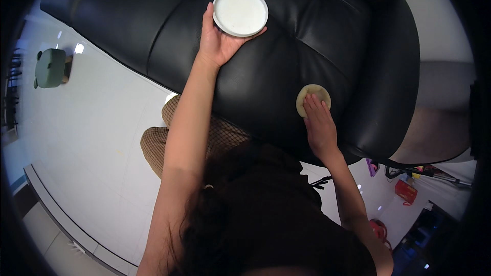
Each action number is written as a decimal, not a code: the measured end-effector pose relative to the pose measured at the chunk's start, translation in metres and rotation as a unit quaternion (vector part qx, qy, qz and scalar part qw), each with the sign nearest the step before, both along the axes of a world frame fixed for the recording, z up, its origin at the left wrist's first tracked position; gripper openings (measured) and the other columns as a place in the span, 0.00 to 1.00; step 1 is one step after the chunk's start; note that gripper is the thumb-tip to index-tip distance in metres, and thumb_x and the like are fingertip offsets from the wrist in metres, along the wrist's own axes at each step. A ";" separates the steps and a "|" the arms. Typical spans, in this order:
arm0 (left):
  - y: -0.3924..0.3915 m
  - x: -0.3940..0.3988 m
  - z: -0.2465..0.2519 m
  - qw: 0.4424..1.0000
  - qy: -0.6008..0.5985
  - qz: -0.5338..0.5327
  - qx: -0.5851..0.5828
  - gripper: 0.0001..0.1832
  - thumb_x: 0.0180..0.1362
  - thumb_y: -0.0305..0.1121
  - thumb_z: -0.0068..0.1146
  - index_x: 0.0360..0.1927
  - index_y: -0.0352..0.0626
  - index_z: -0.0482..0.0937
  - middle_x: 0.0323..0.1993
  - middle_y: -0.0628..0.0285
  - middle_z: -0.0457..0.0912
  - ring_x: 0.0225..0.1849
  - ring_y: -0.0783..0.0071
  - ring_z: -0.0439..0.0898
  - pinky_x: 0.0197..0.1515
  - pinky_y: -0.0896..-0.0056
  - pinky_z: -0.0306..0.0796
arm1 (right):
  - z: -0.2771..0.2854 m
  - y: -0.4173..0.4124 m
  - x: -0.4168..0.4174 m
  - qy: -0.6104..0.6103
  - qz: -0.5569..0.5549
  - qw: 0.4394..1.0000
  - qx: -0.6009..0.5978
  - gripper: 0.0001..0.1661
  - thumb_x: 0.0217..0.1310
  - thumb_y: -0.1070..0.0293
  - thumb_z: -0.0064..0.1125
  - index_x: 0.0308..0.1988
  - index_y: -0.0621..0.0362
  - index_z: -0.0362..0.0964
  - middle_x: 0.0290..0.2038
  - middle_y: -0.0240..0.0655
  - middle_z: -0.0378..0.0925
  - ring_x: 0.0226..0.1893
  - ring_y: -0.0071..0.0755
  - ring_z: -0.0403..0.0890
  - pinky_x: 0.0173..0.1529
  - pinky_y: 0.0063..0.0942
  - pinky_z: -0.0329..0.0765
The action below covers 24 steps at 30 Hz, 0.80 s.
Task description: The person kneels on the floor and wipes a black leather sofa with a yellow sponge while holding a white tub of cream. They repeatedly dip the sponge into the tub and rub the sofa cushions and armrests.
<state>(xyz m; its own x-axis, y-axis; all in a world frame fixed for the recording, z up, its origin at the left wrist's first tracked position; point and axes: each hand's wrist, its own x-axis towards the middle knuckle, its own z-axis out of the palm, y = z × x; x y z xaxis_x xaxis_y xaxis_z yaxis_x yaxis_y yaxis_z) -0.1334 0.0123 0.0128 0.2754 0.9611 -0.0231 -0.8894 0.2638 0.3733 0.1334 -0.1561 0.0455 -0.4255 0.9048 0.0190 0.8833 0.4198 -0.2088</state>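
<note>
My left hand [219, 44] holds up a round, shallow tub [241, 12] with a pale rim, thumb on its left side and fingers beneath it. Smooth white material fills the tub almost to the rim. It is above the tufted seat of a black leather sofa [253, 80]. Farther right and nearer to me, my right hand [321, 130] lies with its fingers together on a round, cream-coloured applicator pad [314, 88]. The pad rests on the black leather near the right armrest; my fingers cover part of it.
A padded armrest [395, 84] bounds the seat on the right. My checked trouser legs [155, 145] are by the sofa's front edge. A small green stool [51, 68] stands on the glossy white floor [107, 122]. A red box [406, 191] and cables lie beyond the right arm.
</note>
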 end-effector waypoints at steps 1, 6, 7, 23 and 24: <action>0.001 -0.001 0.001 1.000 0.000 0.001 -0.002 0.41 0.61 0.63 0.38 0.67 0.42 0.55 0.66 0.47 0.59 0.65 0.46 0.62 0.63 0.30 0.58 | 0.000 -0.002 0.001 -0.011 0.009 1.000 -0.008 0.23 0.61 0.75 0.49 0.57 0.64 0.65 0.61 0.44 0.66 0.65 0.42 0.62 0.68 0.42 0.57; 0.003 -0.001 -0.003 1.000 -0.011 -0.009 -0.008 0.40 0.62 0.63 0.37 0.67 0.42 0.54 0.66 0.46 0.59 0.66 0.46 0.62 0.62 0.28 0.58 | -0.024 0.072 -0.033 0.054 0.018 0.997 0.052 0.25 0.63 0.73 0.48 0.60 0.65 0.61 0.61 0.45 0.65 0.65 0.44 0.61 0.68 0.42 0.56; 0.005 -0.001 -0.003 1.000 -0.004 -0.012 -0.003 0.40 0.62 0.63 0.37 0.67 0.42 0.54 0.66 0.46 0.59 0.66 0.46 0.62 0.62 0.28 0.58 | -0.028 0.094 -0.041 0.084 0.030 0.994 0.062 0.24 0.64 0.72 0.48 0.59 0.66 0.62 0.60 0.45 0.67 0.64 0.45 0.63 0.67 0.43 0.57; 0.003 0.001 0.004 0.999 0.041 0.003 -0.001 0.42 0.62 0.64 0.33 0.68 0.39 0.52 0.66 0.44 0.58 0.65 0.44 0.62 0.62 0.29 0.58 | 0.051 0.035 -0.001 0.060 -0.052 0.996 -0.029 0.12 0.53 0.64 0.64 0.35 0.62 0.79 0.36 0.43 0.81 0.36 0.45 0.81 0.43 0.35 0.77; 0.004 0.000 0.002 0.999 0.037 0.002 0.003 0.42 0.62 0.64 0.33 0.68 0.39 0.52 0.66 0.44 0.58 0.65 0.44 0.62 0.62 0.29 0.58 | 0.048 0.055 -0.004 0.127 -0.083 0.988 -0.028 0.10 0.54 0.66 0.63 0.34 0.62 0.79 0.33 0.42 0.81 0.32 0.41 0.81 0.40 0.32 0.77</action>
<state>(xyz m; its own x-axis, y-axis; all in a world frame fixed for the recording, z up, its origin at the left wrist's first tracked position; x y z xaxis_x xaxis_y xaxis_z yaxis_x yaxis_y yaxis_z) -0.1337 0.0164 0.0151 0.2689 0.9624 -0.0382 -0.8604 0.2579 0.4395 0.1295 -0.1007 0.0939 -0.2585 0.9645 0.0529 0.8557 0.2541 -0.4509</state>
